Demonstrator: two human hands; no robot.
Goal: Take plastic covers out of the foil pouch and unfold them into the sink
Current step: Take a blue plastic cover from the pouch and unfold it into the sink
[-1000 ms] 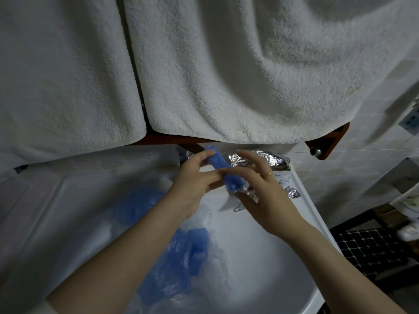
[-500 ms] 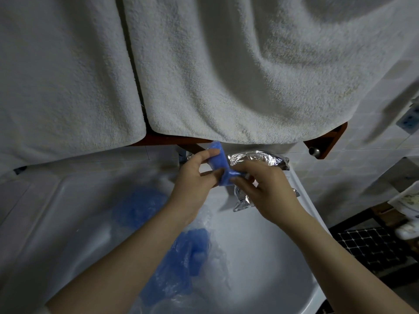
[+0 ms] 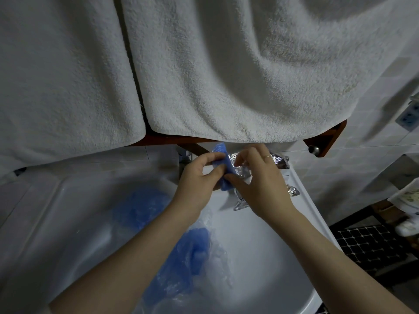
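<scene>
A folded blue cover (image 3: pixel 223 169) is held upright above the sink (image 3: pixel 283 257). Crumpled blue covers (image 3: pixel 181 264) lie in the basin. The silver foil pouch (image 3: pixel 281 160), seemingly open, rests on the sink's far rim.

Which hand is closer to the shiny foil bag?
Right. The right hand lies over the foil pouch on the sink rim; the left hand sits beside it, across the folded blue cover.

A white sink (image 3: pixel 301 184) is seen below. In its basin, unfolded blue plastic covers (image 3: pixel 181 261) are spread left and near-centre. On the far right rim, a crumpled foil pouch (image 3: pixel 281 160) is laid.
</scene>
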